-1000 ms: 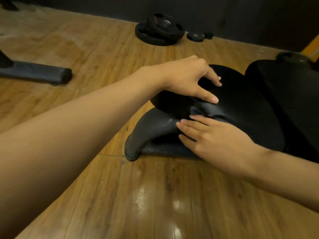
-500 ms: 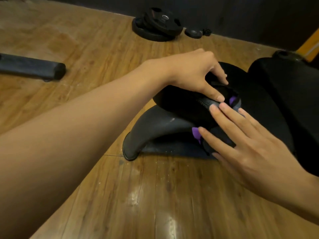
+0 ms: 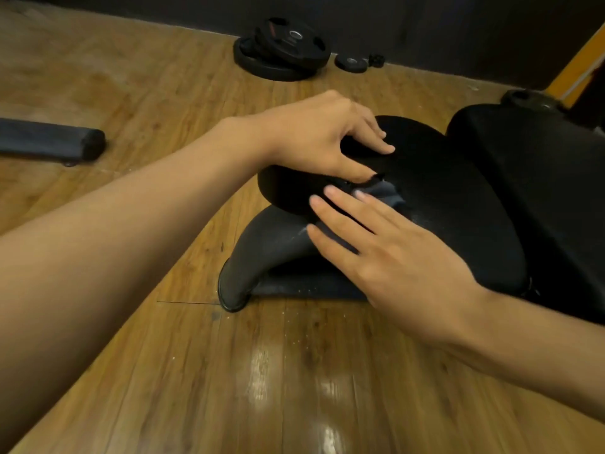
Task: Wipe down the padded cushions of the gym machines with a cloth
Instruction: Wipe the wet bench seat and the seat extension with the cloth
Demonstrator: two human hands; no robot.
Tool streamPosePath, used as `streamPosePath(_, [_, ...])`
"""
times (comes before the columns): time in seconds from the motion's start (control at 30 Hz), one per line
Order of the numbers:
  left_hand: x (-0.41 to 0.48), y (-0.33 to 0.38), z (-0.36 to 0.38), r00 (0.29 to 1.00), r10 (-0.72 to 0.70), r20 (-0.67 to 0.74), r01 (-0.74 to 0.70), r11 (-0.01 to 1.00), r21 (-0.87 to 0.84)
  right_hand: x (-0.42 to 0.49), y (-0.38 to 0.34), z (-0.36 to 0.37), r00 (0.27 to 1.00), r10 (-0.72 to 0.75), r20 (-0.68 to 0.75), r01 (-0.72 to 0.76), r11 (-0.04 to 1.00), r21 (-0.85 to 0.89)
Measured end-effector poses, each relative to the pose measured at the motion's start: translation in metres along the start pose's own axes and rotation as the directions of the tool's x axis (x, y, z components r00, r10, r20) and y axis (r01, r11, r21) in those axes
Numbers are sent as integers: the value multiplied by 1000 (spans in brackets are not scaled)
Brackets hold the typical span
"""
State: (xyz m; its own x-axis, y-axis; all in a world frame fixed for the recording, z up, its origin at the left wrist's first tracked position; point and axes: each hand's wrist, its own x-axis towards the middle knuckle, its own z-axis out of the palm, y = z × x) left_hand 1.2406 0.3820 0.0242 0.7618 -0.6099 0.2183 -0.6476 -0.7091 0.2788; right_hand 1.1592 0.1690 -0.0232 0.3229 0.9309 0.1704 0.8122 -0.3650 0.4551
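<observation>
The cloth (image 3: 387, 196), a dark grey-blue piece, lies on the seat cushion (image 3: 451, 204) close to its narrow front end, on the near edge. Only a small crumpled patch of it shows, between the two hands; the rest is hidden under the right hand (image 3: 402, 257).

The right hand lies flat over the cloth, with its fingers (image 3: 340, 204) straight and slightly spread. They point towards the front end of the cushion, and the fingertips reach just past the cloth onto the black padding. This hand curls round nothing.

The left hand (image 3: 314, 136) arches over the front end of the cushion. Its fingers are bent, their tips rest on the top of the cushion, and there is a dark gap under the palm. Its thumb (image 3: 357, 172) comes down at the far edge of the cloth, just beside the right fingertips. I cannot tell whether thumb and fingers pinch a fold of cloth or only press on the padding.

Under the front end of the cushion a grey curved leg (image 3: 258, 257) runs down to the wooden floor (image 3: 196, 371). A second black pad (image 3: 540, 191) adjoins the rear end of the cushion. Weight plates (image 3: 281, 50) lie stacked near the wall, and a padded bar (image 3: 49, 142) lies on the floor at the left.
</observation>
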Motion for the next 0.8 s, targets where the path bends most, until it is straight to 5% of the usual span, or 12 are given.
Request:
streamPosePath(0.13, [0,1,0,999,-49,-23,48,998,-38,11,11,-12,991,-131,10,131,990,-49])
streamPosePath(0.3, [1,1,1,997,-79,-16,78,993,-89,-50,23,-27,980,-69,187,82,995,-59])
streamPosePath(0.5, [2,0,1,997,-70,-17,68,993,-98,23,3,-11,985,-163,58,171,971,-166])
streamPosePath(0.63, [0,-2,0,996,-91,-15,88,988,-126,58,0,0,990,-117,76,132,962,-238])
streamPosePath(0.8, [1,-3,-1,997,-75,-27,70,989,-134,-7,8,-5,986,-11,168,41,983,-180])
